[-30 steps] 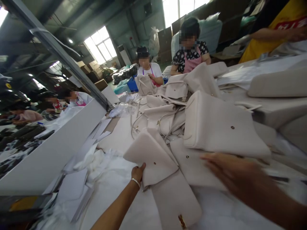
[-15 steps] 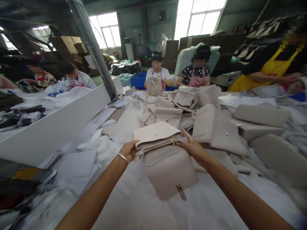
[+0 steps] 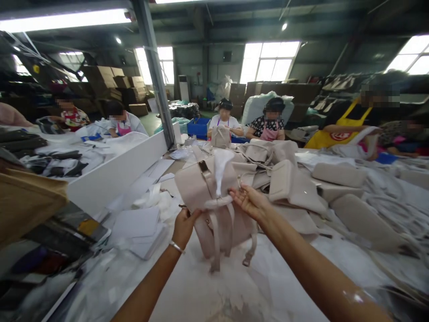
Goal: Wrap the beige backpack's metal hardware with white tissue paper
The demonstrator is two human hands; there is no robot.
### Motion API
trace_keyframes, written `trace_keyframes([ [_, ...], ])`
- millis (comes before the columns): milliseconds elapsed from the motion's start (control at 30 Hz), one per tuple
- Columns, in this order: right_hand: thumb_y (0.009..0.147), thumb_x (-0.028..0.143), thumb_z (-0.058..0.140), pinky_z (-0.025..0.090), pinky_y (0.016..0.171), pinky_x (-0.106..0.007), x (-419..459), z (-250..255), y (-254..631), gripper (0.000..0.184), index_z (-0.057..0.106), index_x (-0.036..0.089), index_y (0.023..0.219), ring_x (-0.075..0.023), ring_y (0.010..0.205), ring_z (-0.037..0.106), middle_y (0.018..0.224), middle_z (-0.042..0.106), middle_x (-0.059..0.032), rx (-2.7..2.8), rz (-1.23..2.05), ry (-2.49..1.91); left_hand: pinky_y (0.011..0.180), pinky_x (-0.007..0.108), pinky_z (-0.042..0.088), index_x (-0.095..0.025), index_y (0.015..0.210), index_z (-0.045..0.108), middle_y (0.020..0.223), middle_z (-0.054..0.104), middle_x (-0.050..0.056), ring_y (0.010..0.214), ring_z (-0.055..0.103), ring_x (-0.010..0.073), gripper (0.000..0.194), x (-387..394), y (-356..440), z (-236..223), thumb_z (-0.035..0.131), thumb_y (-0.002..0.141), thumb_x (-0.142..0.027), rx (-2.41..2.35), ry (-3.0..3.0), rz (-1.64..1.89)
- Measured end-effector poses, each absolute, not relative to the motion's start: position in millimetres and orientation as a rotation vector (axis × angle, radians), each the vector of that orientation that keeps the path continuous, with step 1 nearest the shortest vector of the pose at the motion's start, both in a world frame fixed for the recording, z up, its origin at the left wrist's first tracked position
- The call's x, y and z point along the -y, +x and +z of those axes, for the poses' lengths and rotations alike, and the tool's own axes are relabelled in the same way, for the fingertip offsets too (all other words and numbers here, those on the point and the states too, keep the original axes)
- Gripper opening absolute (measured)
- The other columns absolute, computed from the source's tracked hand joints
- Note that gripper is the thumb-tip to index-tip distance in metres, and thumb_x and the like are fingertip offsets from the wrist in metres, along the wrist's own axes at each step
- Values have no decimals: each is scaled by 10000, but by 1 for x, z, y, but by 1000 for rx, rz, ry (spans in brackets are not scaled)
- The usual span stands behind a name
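Note:
I hold a beige backpack (image 3: 196,183) upright over the white table (image 3: 214,286), its straps hanging down toward me. My left hand (image 3: 184,226), with a bracelet at the wrist, is closed on the bag's lower left edge near a strap. My right hand (image 3: 250,201) is palm up with fingers curled, gripping the rolled top handle at the bag's right side. White stuffing paper (image 3: 221,167) sticks out of the bag's top.
A heap of beige bags (image 3: 288,183) lies behind and to the right. White paper sheets (image 3: 137,223) lie at left beside a white divider board (image 3: 114,172). Several seated workers face the table's far end, and a person in a yellow apron (image 3: 338,134) is at right.
The bag lay flat on the pile with both hands at its sides; now it is lifted and turned upright, straps toward me. My view has tilted up.

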State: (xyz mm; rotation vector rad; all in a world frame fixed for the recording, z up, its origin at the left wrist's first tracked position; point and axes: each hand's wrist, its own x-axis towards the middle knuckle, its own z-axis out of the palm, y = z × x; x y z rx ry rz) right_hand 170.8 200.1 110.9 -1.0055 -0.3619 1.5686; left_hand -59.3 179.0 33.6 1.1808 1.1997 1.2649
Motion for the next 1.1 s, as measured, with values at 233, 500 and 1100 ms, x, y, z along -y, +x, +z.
trace_keyframes([
  [233, 844, 32, 457, 612, 692, -249, -155, 117, 160, 158, 520, 47, 988, -173, 780, 695, 910, 680, -177, 345, 1660, -1002, 526, 222, 433, -154, 839, 645, 640, 636, -12, 572, 552, 137, 308, -154, -75, 38, 679, 722, -437, -1228, 1055, 1170],
  [500, 825, 38, 495, 602, 774, -237, -80, 80, 165, 253, 526, 47, 1076, -161, 887, 682, 1067, 669, -168, 154, 1759, -972, 501, 247, 410, -153, 731, 594, 635, 640, 13, 544, 567, 163, 367, -123, -94, 26, 687, 671, -502, -1236, 1052, 870],
  [1100, 707, 398, 569, 493, 881, -387, 79, -120, 120, 432, 607, 167, 1070, -282, 999, 633, 1075, 683, -106, 1156, 1372, -1996, 691, 360, 495, -134, 769, 605, 762, 699, 101, 747, 655, 280, 163, -23, -140, -150, 672, 640, -208, -1530, 1085, 566],
])
